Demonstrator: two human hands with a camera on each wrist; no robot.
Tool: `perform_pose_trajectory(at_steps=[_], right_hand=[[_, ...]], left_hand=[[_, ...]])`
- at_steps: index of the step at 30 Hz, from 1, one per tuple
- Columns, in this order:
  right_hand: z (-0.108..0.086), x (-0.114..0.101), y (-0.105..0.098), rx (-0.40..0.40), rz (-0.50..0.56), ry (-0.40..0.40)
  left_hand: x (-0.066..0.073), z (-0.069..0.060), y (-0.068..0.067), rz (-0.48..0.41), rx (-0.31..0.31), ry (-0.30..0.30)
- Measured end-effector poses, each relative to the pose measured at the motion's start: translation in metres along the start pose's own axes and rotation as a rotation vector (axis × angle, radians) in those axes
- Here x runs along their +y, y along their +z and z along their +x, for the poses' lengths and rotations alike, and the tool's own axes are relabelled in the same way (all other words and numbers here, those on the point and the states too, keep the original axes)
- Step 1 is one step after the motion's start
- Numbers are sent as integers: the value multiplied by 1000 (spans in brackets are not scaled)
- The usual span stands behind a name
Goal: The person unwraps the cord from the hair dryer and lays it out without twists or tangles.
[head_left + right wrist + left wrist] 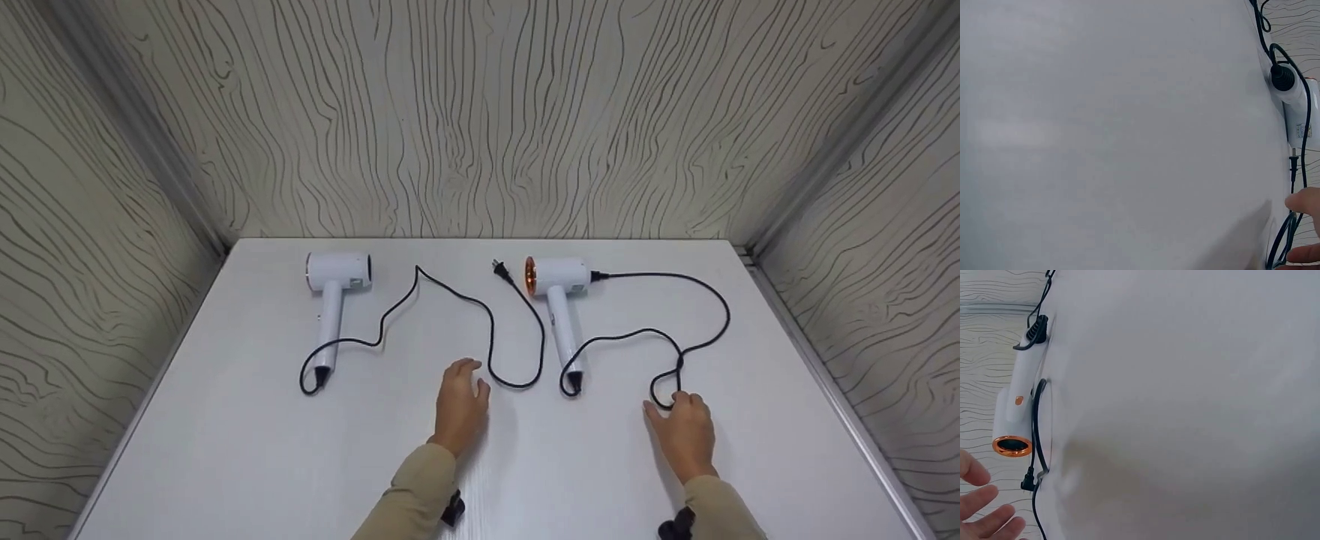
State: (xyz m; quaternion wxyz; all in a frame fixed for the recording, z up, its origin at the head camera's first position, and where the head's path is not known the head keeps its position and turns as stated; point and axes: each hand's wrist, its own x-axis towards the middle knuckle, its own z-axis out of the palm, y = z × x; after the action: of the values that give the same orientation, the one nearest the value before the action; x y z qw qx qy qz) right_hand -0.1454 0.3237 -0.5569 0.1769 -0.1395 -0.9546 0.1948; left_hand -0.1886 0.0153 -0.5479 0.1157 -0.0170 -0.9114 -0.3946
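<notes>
Two white hair dryers lie on the table. The left hair dryer (pixel 339 271) has a black cord (pixel 491 337) that loops right to a two-pin plug (pixel 502 270). The right hair dryer (pixel 564 277) has an orange ring round its nozzle; its cord (pixel 720 289) curves back from a plug (pixel 598 276) beside the body. My left hand (pixel 461 405) hovers near the left dryer's cord, fingers loosely bent and holding nothing. By a small loop in the right dryer's cord is my right hand (pixel 688 431), thumb and fingers apart; whether it touches the cord is unclear.
The white table (pixel 247 450) meets a wood-grain patterned back wall (pixel 480 120). Similar panels stand at both sides, with metal rails (pixel 847 405) along the edges. Black wrist devices (pixel 454 510) sit under the sleeves.
</notes>
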Motion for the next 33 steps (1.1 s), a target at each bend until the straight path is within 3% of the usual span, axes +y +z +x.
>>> perform_pose_trajectory(at_steps=[6,10,13,16,20,26,28,30,33], right_hand=[[4,6,3,-11,-15,-1],[7,10,5,61,-6,-57],[9,11,3,66,37,-53],[10,12,-2,9,114,47],[13,14,-12,-43,250,251],[17,22,-24,-96,671,602],[17,26,-26,-88,771,686],[16,29,-26,-68,785,696],[14,34,-25,-33,665,601]], left_hand=[[11,-12,14,-21,-13,53],[23,-20,23,-52,-68,60],[32,-24,32,-67,-114,70],[39,-25,41,-75,-152,96],[45,-22,53,-111,-202,86],[52,-14,63,-184,-230,42],[55,-13,64,-189,-246,37],[57,-12,64,-193,-260,38],[61,-11,65,-196,-266,37]])
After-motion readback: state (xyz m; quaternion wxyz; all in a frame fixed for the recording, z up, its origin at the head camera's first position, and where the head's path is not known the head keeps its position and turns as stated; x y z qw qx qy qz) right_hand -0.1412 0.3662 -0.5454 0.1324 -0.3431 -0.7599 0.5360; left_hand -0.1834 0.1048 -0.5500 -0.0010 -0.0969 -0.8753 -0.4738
